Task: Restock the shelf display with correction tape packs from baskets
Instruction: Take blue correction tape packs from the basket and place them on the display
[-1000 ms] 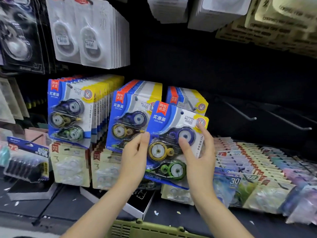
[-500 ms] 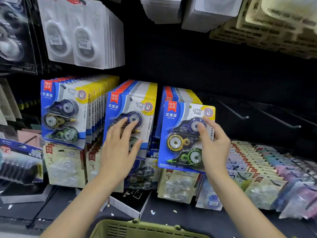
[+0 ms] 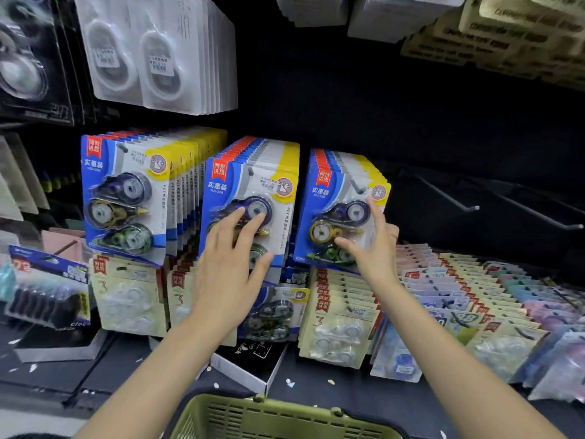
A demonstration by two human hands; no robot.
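Note:
Three rows of blue-and-yellow correction tape packs hang on hooks. My left hand [image 3: 228,267] lies flat, fingers straight, against the front pack of the middle row [image 3: 250,185]. My right hand [image 3: 370,248] presses with spread fingers on the front pack of the right row [image 3: 329,210], which sits flush with the packs behind it. The left row [image 3: 120,191] hangs untouched. A green basket [image 3: 269,419] is below my arms at the bottom edge; what it holds is out of sight.
Two bare hooks [image 3: 456,201] stick out of the dark back panel to the right. Beige packs [image 3: 342,315] hang under the blue ones, and pastel packs [image 3: 493,299] fan out at the right. White packs [image 3: 158,55] hang above. A black box [image 3: 253,359] lies on the shelf.
The pack held in both hands has gone right onto the right row. My left hand let go and moved to the middle row; my right hand now presses the hung pack.

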